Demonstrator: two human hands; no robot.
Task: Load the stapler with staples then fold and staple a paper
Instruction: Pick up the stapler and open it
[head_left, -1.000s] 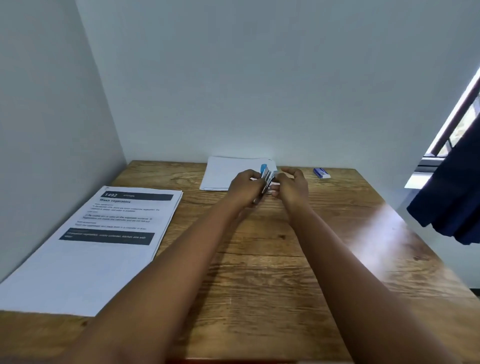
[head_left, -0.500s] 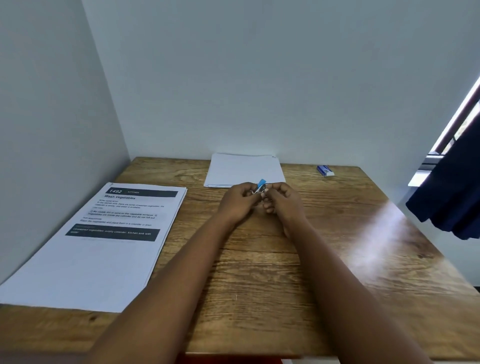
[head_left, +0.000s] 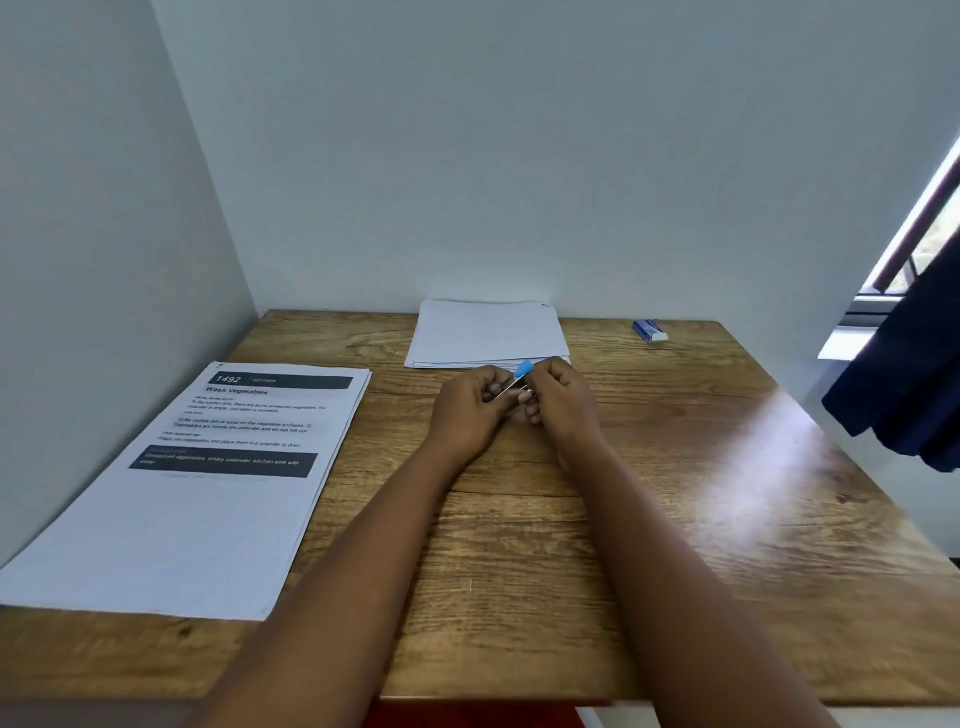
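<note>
A small stapler (head_left: 521, 375) with a blue tip and metal body sits between my two hands, mostly hidden by the fingers. My left hand (head_left: 472, 410) grips it from the left and my right hand (head_left: 563, 402) pinches it from the right, both low over the wooden table (head_left: 519, 545). Just behind the hands lies a stack of plain white paper (head_left: 485, 332) against the wall. A small blue and white staple box (head_left: 649, 330) rests at the back right of the table.
A printed sheet stack (head_left: 197, 483) headed "Wash Vegetables" lies on the left of the table, near its front edge. Walls close the left and back. A dark blue curtain (head_left: 904, 384) hangs at the right by a window.
Both hands have drawn the stapler back from over the white paper toward me and lowered it. More of the stapler is hidden by the fingers than a second ago.
</note>
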